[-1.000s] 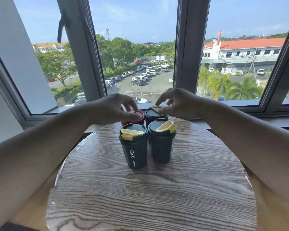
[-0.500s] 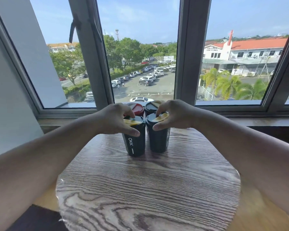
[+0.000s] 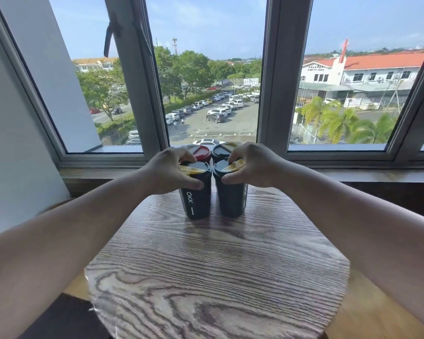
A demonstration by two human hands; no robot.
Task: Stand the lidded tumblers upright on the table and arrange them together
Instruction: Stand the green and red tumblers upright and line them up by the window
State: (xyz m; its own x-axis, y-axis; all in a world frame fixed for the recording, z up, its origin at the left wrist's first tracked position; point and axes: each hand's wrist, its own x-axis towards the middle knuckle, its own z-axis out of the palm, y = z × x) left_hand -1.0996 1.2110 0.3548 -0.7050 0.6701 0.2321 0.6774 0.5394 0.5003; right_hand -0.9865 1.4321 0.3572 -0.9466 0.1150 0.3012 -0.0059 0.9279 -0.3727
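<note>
A wide grey-framed window (image 3: 272, 69) fills the far side and looks out on a car park, trees and a red-roofed building. Below it runs a worn wooden sill (image 3: 96, 174). The round table (image 3: 218, 277) with a grey wood-grain top sits just in front of the sill. A dark mat (image 3: 66, 319) lies off the table's edge at 7 o'clock, and a paler wooden surface (image 3: 367, 314) shows beyond the edge at 4 o'clock.

Both bare forearms reach in from the near corners and converge at the table's 12 o'clock edge. Four tumblers stand upright there in a tight square.

- **Front pair:** The dark blue-green plastic tumbler marked OKK (image 3: 198, 201) is at the front left. The matching dark blue-green tumbler (image 3: 231, 201) is just beside it at 3 o'clock. Both carry dark lids with yellow flaps.
- **Back pair:** Behind them, at 12 o'clock, only the tops show: the red-lidded tumbler (image 3: 202, 152) and the dark-lidded rear tumbler (image 3: 219, 151). The front pair and the hands block their bodies.

The left hand (image 3: 167, 171) grips the OKK tumbler, fingers curled over its lid and thumb across its front. The right hand (image 3: 255, 165) clasps the matching tumbler the same way and partly covers its white lettering.
</note>
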